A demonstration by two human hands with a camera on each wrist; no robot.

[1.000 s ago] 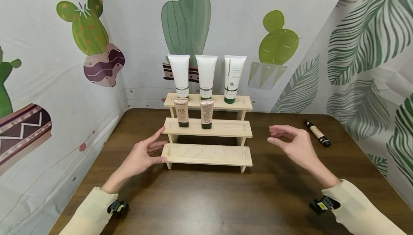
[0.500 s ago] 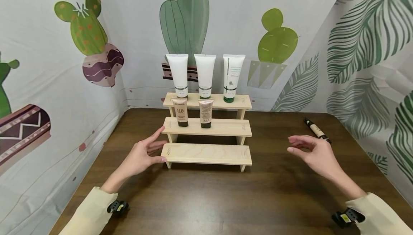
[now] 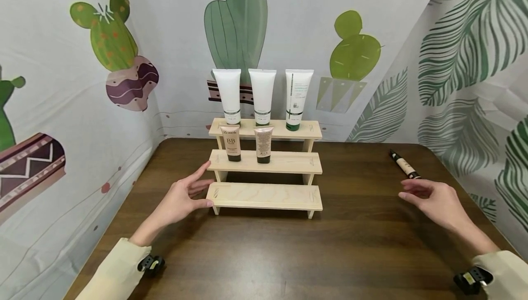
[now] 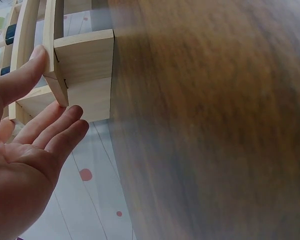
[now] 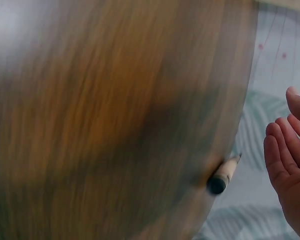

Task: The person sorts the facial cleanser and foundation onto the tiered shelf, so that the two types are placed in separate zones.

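Note:
A three-tier wooden display stand (image 3: 264,194) stands on the table. My left hand (image 3: 180,200) holds its left end, the thumb on the lowest shelf's front corner, another finger behind that shelf and the index fingertip at the middle shelf. The left wrist view shows this thumb (image 4: 25,75) laid against the wooden edge. My right hand (image 3: 441,203) is over the table's right side, fingers loosely bent, holding nothing. Just beyond it lies a slim black-and-beige tube with a pointed tip (image 3: 404,164), partly covered by the hand in the head view.
White squeeze tubes (image 3: 227,94) stand caps down along the top shelf. On the middle shelf are two small beige BB cream tubes (image 3: 233,146). The brown table (image 3: 264,254) ends at a cactus-and-leaf print cloth (image 3: 301,25) at the back and sides.
My right hand has moved right and toward me, away from the stand to near the slim tube. The left hand stays on the stand.

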